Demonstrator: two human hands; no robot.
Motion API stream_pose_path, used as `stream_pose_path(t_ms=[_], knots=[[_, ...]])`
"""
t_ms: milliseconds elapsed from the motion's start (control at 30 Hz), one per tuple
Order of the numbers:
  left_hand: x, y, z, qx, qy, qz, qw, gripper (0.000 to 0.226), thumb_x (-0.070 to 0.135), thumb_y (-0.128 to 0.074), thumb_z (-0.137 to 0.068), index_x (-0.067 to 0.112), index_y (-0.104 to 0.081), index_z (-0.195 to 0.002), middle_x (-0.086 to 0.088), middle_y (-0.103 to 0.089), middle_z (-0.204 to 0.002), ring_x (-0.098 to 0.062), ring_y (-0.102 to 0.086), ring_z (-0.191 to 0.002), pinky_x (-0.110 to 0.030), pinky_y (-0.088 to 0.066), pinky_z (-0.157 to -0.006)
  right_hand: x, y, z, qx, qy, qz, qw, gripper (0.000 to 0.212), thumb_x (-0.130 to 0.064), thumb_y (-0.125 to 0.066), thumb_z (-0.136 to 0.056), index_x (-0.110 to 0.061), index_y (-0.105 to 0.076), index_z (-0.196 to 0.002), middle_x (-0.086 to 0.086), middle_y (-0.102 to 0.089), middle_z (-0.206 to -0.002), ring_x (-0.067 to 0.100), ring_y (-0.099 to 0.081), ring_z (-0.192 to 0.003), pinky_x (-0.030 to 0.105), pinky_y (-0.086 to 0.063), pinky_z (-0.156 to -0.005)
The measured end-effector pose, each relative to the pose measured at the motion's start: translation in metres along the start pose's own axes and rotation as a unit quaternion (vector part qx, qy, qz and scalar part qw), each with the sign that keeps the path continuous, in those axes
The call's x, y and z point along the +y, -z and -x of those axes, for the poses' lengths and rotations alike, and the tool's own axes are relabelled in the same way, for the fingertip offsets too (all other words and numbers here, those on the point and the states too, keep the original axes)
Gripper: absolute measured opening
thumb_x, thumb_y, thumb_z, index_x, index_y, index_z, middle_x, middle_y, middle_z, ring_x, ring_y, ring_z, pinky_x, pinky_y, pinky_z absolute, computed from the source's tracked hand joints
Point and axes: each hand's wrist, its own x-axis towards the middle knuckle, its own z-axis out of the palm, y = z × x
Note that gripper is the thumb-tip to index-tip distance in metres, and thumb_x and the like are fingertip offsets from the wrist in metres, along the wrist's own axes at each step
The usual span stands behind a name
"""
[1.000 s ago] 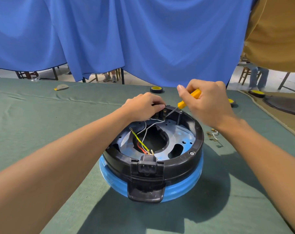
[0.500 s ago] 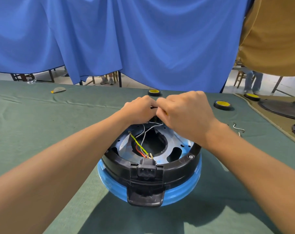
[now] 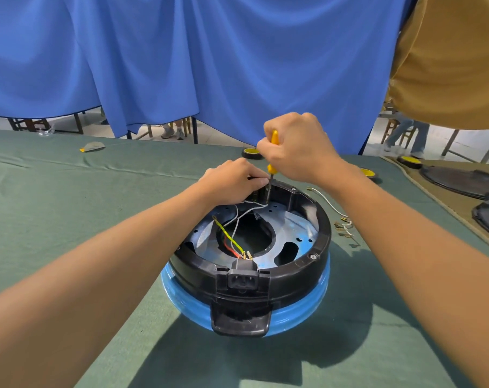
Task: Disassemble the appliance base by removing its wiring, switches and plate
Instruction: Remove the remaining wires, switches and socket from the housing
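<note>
While the right hand (image 3: 299, 148) is gripping the yellow-handled screwdriver (image 3: 274, 137) in a closed fist and standing it almost upright, the shaft is reaching down to the far inner wall of the appliance base (image 3: 302, 278), which is sitting in the middle of the green table cover (image 3: 69, 219). The left hand (image 3: 232, 180) is curling over the far rim just beside the shaft, its fingertips pinching something small; the fingers are hiding whether that is a wire end or a switch body. Judging by this, the person is freeing a terminal or switch at the back wall. Doing it well is probably meaning seating the blade squarely, pressing along the shaft and levering gently, since a slip would be sending the tip into the left fingertips. The left hand should be pulling on the connector itself, not dragging on the white wires (image 3: 244, 214) that are running across the metal plate (image 3: 296, 228). A yellow-green wire (image 3: 229, 236) and a red wire (image 3: 230, 247) are ending behind the power inlet socket (image 3: 243, 278). A loose white wire (image 3: 328, 201) and brass connectors (image 3: 342, 229) are lying right of the base, suggesting some wiring is already out.
</note>
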Motion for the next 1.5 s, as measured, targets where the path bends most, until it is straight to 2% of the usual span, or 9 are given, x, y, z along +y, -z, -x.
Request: stream_pose_path(t_ms=[67,167,467,700,800,867,1100,1367,1500], knots=[[-0.001,0.001,0.0,-0.007,0.001,0.008,1.0,0.027,0.044,-0.042,-0.1,0.056,-0.065,-0.094,0.018,-0.055,-0.074,-0.017,-0.048,-0.086,-0.036,-0.034,-0.067,0.007,0.001,0.014,0.056,-0.022,-0.024,0.998,0.034,-0.025,-0.05,-0.08,-0.012,-0.033,-0.054,0.002,-0.034,-0.049,0.031,-0.034,-0.062,0.037,-0.035,-0.052],[0.0,0.0,-0.002,-0.004,-0.001,-0.002,1.0,0.03,0.045,-0.041,-0.1,0.047,-0.061,-0.123,0.014,-0.064,-0.104,-0.017,-0.053,-0.103,-0.037,-0.036,-0.075,0.015,-0.001,0.045,0.142,-0.022,-0.053,0.988,0.037,-0.026,-0.051,-0.087,-0.007,-0.044,-0.056,0.004,-0.041,-0.044,0.035,-0.044,-0.053,0.043,-0.044,-0.052],[0.0,0.002,-0.003,-0.01,0.002,0.023,1.0,0.028,0.043,-0.046,-0.099,0.044,-0.064,-0.12,0.014,-0.065,-0.117,-0.017,-0.054,-0.111,-0.036,-0.038,-0.078,0.029,-0.002,0.081,0.154,-0.013,-0.081,0.985,0.044,-0.032,-0.056,-0.094,-0.006,-0.068,-0.061,0.009,-0.056,-0.047,0.029,-0.048,-0.046,0.041,-0.041,-0.047],[0.001,0.004,-0.001,-0.016,0.011,0.041,0.999,0.027,0.04,-0.049,-0.099,0.041,-0.065,-0.12,0.015,-0.065,-0.115,-0.013,-0.055,-0.105,-0.036,-0.043,-0.082,0.034,-0.001,0.066,0.132,-0.089,-0.094,0.983,0.041,-0.023,-0.061,-0.09,-0.005,-0.059,-0.053,-0.003,-0.043,-0.038,0.018,-0.038,-0.044,0.022,-0.033,-0.048],[0.002,0.004,-0.001,-0.017,0.01,0.034,0.999,0.028,0.04,-0.048,-0.099,0.04,-0.064,-0.122,0.015,-0.065,-0.119,-0.014,-0.054,-0.109,-0.036,-0.04,-0.081,0.042,0.004,0.048,0.094,-0.177,-0.109,0.974,0.032,-0.017,-0.061,-0.081,0.003,-0.06,-0.056,0.019,-0.039,-0.049,0.02,-0.027,-0.05,0.029,-0.027,-0.046],[0.001,0.003,-0.001,-0.016,0.008,0.031,0.999,0.028,0.04,-0.047,-0.1,0.04,-0.064,-0.122,0.015,-0.065,-0.117,-0.013,-0.054,-0.106,-0.035,-0.038,-0.078,0.045,0.006,0.04,0.065,-0.217,-0.127,0.966,0.028,-0.013,-0.06,-0.077,0.008,-0.057,-0.058,0.016,-0.031,-0.054,0.019,-0.023,-0.055,0.028,-0.023,-0.047],[0.0,0.002,-0.003,-0.011,0.011,0.034,0.999,0.027,0.041,-0.049,-0.099,0.04,-0.065,-0.121,0.03,-0.052,-0.075,-0.007,-0.047,-0.07,-0.032,-0.037,-0.072,0.045,0.015,0.019,-0.011,-0.188,-0.107,0.976,0.033,-0.011,-0.058,-0.078,-0.004,-0.043,-0.049,0.006,-0.021,-0.051,0.016,-0.017,-0.053,0.015,-0.023,-0.038],[0.006,0.004,0.002,-0.02,0.015,0.045,0.999,0.028,0.037,-0.05,-0.099,0.035,-0.065,-0.122,0.008,-0.067,-0.114,-0.021,-0.058,-0.106,-0.047,-0.045,-0.097,0.046,0.015,0.015,-0.024,-0.207,-0.111,0.972,0.038,-0.01,-0.056,-0.077,-0.011,-0.032,-0.048,0.003,-0.018,-0.05,0.014,-0.014,-0.047,0.019,-0.015,-0.035],[0.003,0.003,0.001,-0.014,0.015,0.049,0.999,0.026,0.037,-0.051,-0.098,0.037,-0.067,-0.12,0.011,-0.066,-0.097,-0.021,-0.059,-0.098,-0.049,-0.045,-0.097,0.042,0.017,0.009,-0.055,-0.242,-0.103,0.963,0.042,-0.009,-0.055,-0.079,-0.015,-0.025,-0.05,-0.008,-0.014,-0.032,0.016,-0.016,-0.052,0.03,-0.015,-0.047]])
